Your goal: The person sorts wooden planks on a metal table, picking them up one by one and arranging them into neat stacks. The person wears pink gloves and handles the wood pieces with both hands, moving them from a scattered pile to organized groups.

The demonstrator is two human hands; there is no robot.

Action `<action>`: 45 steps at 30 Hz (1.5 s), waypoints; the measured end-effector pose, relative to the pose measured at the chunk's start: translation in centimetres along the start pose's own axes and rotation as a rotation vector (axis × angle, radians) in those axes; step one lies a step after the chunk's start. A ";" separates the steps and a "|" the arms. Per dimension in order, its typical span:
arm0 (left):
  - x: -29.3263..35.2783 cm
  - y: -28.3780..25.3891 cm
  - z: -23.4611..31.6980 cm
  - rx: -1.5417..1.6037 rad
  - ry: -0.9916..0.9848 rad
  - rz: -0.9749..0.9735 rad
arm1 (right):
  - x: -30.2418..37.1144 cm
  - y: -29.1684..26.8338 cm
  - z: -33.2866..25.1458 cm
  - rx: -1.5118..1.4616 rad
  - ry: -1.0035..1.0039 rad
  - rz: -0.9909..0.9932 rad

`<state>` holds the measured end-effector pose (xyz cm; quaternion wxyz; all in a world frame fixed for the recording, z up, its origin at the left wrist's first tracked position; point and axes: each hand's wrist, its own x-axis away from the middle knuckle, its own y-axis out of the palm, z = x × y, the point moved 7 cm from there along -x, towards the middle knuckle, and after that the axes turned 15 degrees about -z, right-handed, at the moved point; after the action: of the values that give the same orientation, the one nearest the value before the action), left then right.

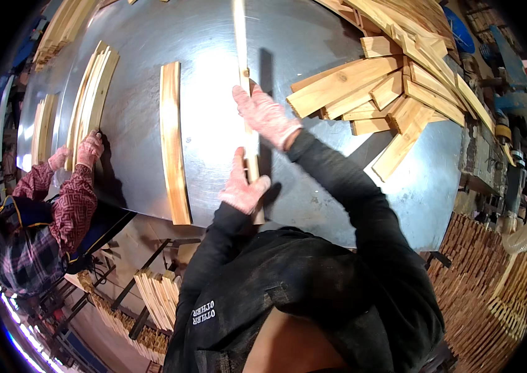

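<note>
A long, narrow wooden board (241, 38) stands on its edge on the metal table, running away from my body. Both my hands wear pink knit gloves. My left hand (243, 186) grips the board's near part, fingers on one side and thumb on the other. Farther along, my right hand (266, 115) is closed around the board, its fingertips partly hidden. To the left of my hands, another wooden board (173, 143) lies flat, its near end close to the table's front edge.
A loose heap of wooden boards (344, 87) covers the table's (319, 205) far right. At the left, a co-worker's gloved hands (89, 149) hold an upright bundle of boards (92, 93). Stacked wood (468, 280) stands on the lower right; more boards (158, 298) sit below the table.
</note>
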<state>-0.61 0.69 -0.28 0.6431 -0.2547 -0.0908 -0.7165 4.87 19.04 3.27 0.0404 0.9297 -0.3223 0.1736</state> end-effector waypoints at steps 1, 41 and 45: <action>-1.2 0.7 -1.1 0.081 -0.057 -0.034 | 1.1 -2.0 0.1 0.127 -0.017 0.001; -0.6 -7.2 -3.5 0.306 0.062 -0.075 | 8.8 -16.8 5.6 1.564 0.363 -0.173; -0.8 -9.5 -8.1 -0.043 0.074 0.133 | 8.8 -11.2 3.4 1.603 0.067 -0.191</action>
<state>-11.78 -0.82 -5.74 0.6865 -0.2472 -0.0345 -0.6830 19.21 22.05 3.55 -0.6144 0.6936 -0.0173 0.3757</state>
